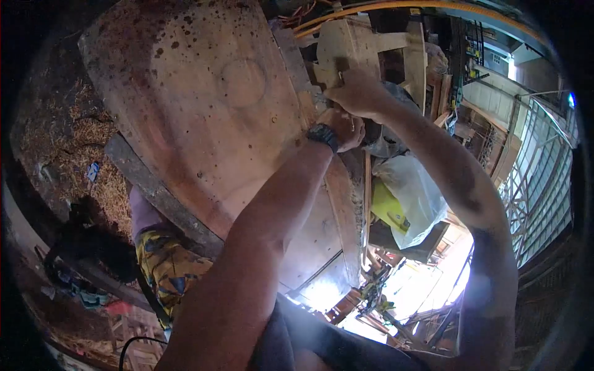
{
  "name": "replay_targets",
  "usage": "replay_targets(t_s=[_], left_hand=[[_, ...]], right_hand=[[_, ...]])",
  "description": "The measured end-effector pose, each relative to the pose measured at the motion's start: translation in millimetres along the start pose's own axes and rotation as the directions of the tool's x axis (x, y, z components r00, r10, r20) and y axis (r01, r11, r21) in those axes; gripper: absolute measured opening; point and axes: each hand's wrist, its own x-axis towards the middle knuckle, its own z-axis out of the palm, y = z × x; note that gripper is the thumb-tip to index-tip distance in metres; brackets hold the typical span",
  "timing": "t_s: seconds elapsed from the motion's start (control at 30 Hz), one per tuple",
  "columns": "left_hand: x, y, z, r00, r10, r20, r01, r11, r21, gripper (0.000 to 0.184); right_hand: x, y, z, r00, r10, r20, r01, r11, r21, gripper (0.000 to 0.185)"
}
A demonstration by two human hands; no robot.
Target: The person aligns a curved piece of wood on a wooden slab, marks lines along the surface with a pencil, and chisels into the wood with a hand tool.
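Observation:
My left hand [344, 128], with a dark watch [323, 136] on its wrist, is closed at the far right edge of a worn wooden tabletop [204, 123]. Right above it, almost touching, my right hand [359, 94] is curled, its fingers pressed together. A thin bright tip shows by the right hand's fingers, and another thin light sliver lies by the left hand; what they belong to is too small to make out. Pale cut wooden pieces [346, 46] lie just beyond my hands.
A translucent plastic bag [413, 195] with something yellow-green hangs beside the table edge. An orange hose [402, 5] crosses the top. Wood shavings [83, 127] cover the ground at left, near a leg in patterned yellow cloth [164, 263]. Wooden scraps [365, 297] lie in bright light below.

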Motion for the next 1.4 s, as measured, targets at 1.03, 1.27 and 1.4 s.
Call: replay_targets(t_s=[1.03,1.27,1.4], left_hand=[[-42.2,-50.2,12.3,0.677,-0.220,0.702,0.180,-0.876,-0.447,0.039],[-46.1,-52.5,16.4,0.705,-0.296,0.644,0.210,-0.781,-0.588,0.034],[-42.5,-55.6,19.3,0.810,-0.074,0.582,0.290,-0.812,-0.507,0.035]], right_hand=[[-27.9,24.5,46.1,0.931,0.272,0.243,-0.292,0.154,0.944,0.016],[-44.4,41.4,26.0,0.776,-0.495,-0.390,0.417,0.868,-0.270,0.013],[-37.4,33.3,12.1,0.815,-0.552,-0.174,0.332,0.692,-0.641,0.025]])
